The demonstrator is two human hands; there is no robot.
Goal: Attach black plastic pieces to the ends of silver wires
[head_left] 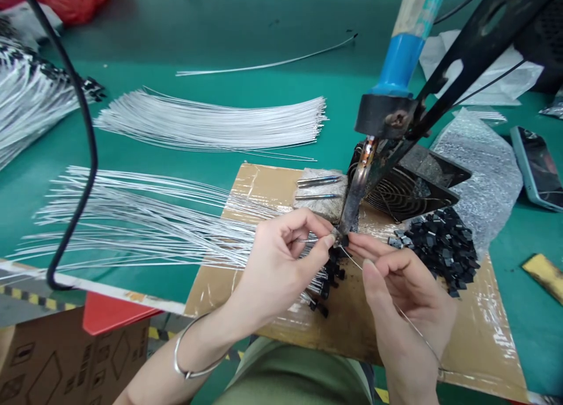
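Note:
My left hand (285,258) pinches the end of a white wire just below the tip of a soldering iron (357,194), which hangs in a black metal stand. Beside it, my right hand (404,299) has its fingertips close to a small black part (344,241) under the iron tip. A thin solder wire (411,323) runs from the tip across my right hand, between thumb and fingers. Finished-looking white wires with black ends (323,282) lie beneath my left hand on the taped cardboard (475,329).
Bundles of white wires (215,121) lie on the green table (281,59). A heap of black connectors (444,247), a fan (404,188) and a phone (539,164) are at the right. A black cable (90,141) arches at the left.

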